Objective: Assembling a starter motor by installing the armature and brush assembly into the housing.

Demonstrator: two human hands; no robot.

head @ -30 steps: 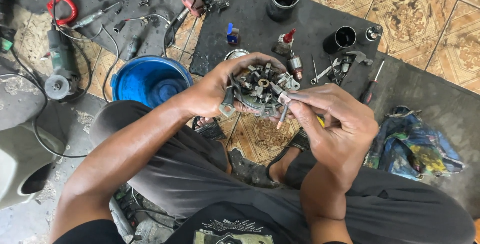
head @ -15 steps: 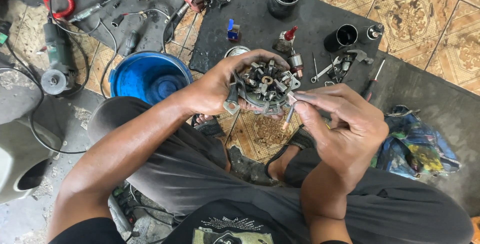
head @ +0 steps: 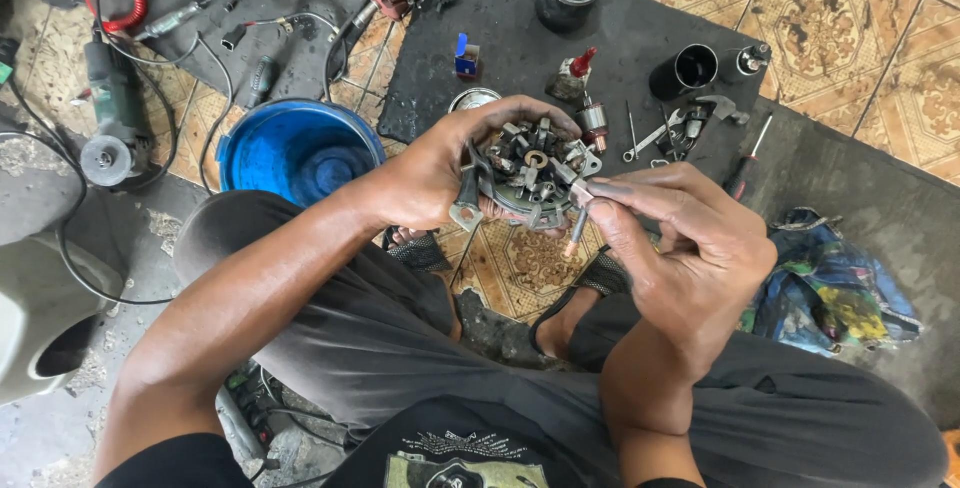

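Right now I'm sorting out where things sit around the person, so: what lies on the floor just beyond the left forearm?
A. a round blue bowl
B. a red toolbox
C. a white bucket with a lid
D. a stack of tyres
A: a round blue bowl sits on the floor just past the left hand, which holds a round metal part studded with small pieces; the right hand pinches a thin tool at its edge.

hands [head: 560, 208] gripping brush holder [head: 535, 173], blue bucket [head: 298, 148]
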